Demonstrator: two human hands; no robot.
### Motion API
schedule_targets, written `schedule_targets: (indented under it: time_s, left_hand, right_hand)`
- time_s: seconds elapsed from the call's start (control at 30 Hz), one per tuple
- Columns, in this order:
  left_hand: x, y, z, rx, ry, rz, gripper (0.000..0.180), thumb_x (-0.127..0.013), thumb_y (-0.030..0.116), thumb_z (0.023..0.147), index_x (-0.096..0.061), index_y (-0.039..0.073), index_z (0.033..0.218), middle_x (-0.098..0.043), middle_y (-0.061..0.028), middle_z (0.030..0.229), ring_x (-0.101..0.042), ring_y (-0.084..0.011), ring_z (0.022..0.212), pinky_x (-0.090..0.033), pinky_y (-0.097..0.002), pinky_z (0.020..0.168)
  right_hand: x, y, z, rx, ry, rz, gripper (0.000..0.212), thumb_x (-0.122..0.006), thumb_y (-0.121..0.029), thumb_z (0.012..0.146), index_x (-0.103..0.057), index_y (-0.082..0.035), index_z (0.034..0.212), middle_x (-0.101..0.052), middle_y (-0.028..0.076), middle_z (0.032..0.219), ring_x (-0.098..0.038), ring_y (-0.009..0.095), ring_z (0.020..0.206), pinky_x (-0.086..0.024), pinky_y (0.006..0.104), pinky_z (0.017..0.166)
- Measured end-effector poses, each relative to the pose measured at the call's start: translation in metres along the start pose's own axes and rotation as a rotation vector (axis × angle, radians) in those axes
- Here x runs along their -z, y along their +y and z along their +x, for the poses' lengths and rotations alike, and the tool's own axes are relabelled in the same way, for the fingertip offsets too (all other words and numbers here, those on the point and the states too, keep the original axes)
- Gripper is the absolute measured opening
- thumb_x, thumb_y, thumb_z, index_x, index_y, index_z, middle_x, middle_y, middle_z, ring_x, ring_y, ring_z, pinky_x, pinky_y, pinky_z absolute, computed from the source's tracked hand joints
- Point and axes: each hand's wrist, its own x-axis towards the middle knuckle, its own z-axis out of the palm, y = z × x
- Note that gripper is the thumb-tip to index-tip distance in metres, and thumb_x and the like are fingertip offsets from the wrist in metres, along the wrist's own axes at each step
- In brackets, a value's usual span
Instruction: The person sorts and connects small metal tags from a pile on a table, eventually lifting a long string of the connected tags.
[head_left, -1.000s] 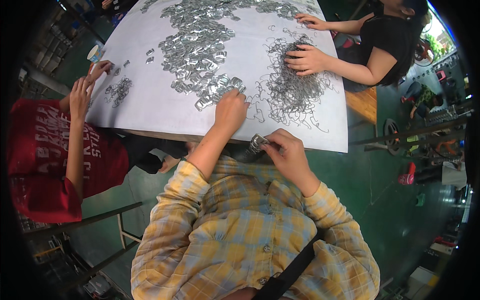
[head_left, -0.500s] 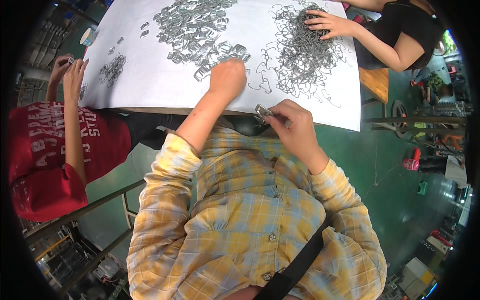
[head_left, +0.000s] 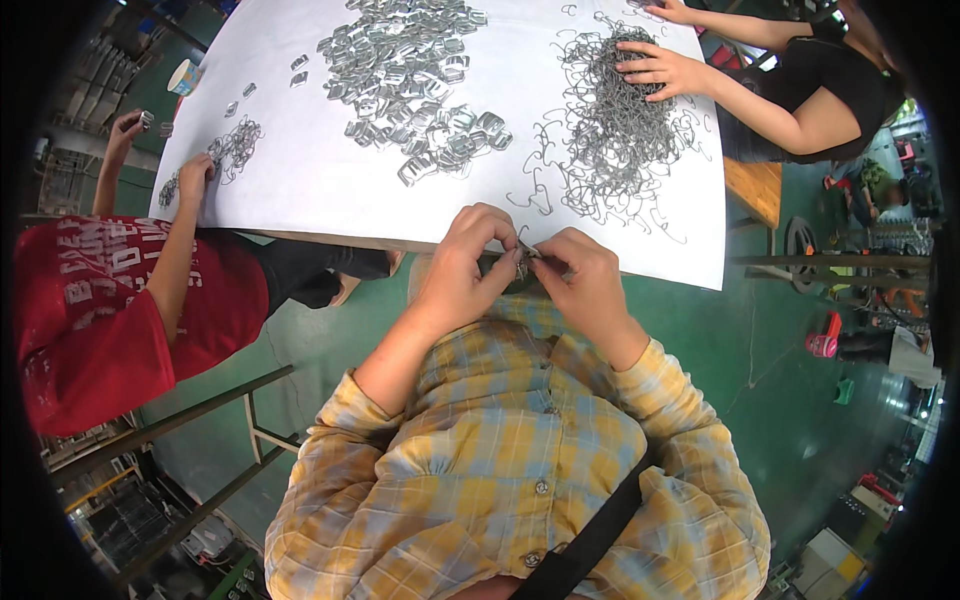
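Note:
Near the table's front edge my two hands meet fingertip to fingertip. My left hand (head_left: 468, 268) pinches a thin bent wire hook (head_left: 523, 232), whose tip sticks up above the fingers. In my right hand (head_left: 585, 278), thumb and forefinger close on a small metal buckle (head_left: 530, 252), seen nearly edge-on and partly hidden. How the two parts touch is too small to tell. Beyond my left hand spreads a heap of flat silvery buckles (head_left: 415, 85). A tangled heap of bent wire hooks (head_left: 625, 140) lies to the right, a few hooks scattered toward me.
The white-covered table (head_left: 310, 195) ends just beyond my hands. At left, a person in red (head_left: 130, 300) handles small metal parts beside a little pile (head_left: 237, 150); a paper cup (head_left: 183, 77) stands behind. A person in black (head_left: 830, 90) reaches into the wire heap from the right.
My left hand has come back from the buckle heap's near edge to meet my right hand. The person in red has lowered one hand to the small pile.

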Motion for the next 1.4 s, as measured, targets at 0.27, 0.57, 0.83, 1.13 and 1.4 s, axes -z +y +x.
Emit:
schedule_targets:
  time_s: [0.27, 0.57, 0.83, 1.13, 1.4]
  left_hand:
    - [-0.003, -0.004, -0.003, -0.064, 0.043, -0.026, 0.015, -0.059, -0.006, 0.074, -0.051, 0.002, 0.084, -0.053, -0.0122, 0.096, -0.051, -0.0251, 0.089, -0.041, -0.0318, 0.08]
    - [-0.006, -0.015, -0.006, -0.068, -0.025, -0.099, 0.015, -0.054, -0.009, 0.077, -0.048, 0.002, 0.085, -0.055, -0.0127, 0.097, -0.052, -0.024, 0.09, -0.044, -0.0304, 0.078]
    - [-0.007, -0.013, -0.019, 0.02, 0.012, -0.001, 0.016, -0.05, -0.009, 0.079, -0.046, 0.001, 0.091, -0.058, -0.0159, 0.089, -0.059, -0.0276, 0.083, -0.046, -0.032, 0.075]
    - [-0.015, -0.018, -0.032, -0.063, -0.013, 0.051, 0.015, -0.05, -0.008, 0.075, -0.048, 0.001, 0.087, -0.059, -0.0164, 0.086, -0.055, -0.0327, 0.08, -0.042, -0.0386, 0.076]
    - [-0.029, -0.002, -0.026, -0.054, -0.093, 0.022, 0.01, -0.045, -0.007, 0.079, -0.045, 0.001, 0.086, -0.059, -0.0169, 0.085, -0.054, -0.0298, 0.078, -0.042, -0.035, 0.075]
  right_hand:
    - [-0.001, -0.001, 0.005, -0.014, -0.026, -0.035, 0.01, -0.066, -0.001, 0.071, -0.063, 0.0, 0.08, -0.058, 0.01, 0.073, -0.059, 0.026, 0.061, -0.047, 0.0331, 0.055]
    - [-0.004, 0.0, 0.005, 0.015, -0.087, -0.065, 0.011, -0.066, -0.002, 0.071, -0.063, 0.0, 0.081, -0.059, 0.011, 0.077, -0.059, 0.03, 0.064, -0.047, 0.0361, 0.057]
    - [0.007, 0.022, 0.032, 0.146, -0.06, -0.006, 0.015, -0.071, -0.013, 0.071, -0.066, -0.002, 0.081, -0.054, 0.008, 0.068, -0.053, 0.022, 0.053, -0.043, 0.0317, 0.051]
    - [-0.082, 0.084, 0.128, 0.332, 0.117, -0.484, 0.018, -0.066, -0.019, 0.064, -0.065, -0.004, 0.073, -0.058, 0.013, 0.083, -0.053, 0.029, 0.091, -0.042, 0.0401, 0.08]
    - [-0.052, 0.072, 0.122, 0.33, 0.239, -0.594, 0.005, -0.057, -0.007, 0.071, -0.06, -0.004, 0.073, -0.053, 0.008, 0.086, -0.053, 0.024, 0.085, -0.044, 0.0342, 0.073]
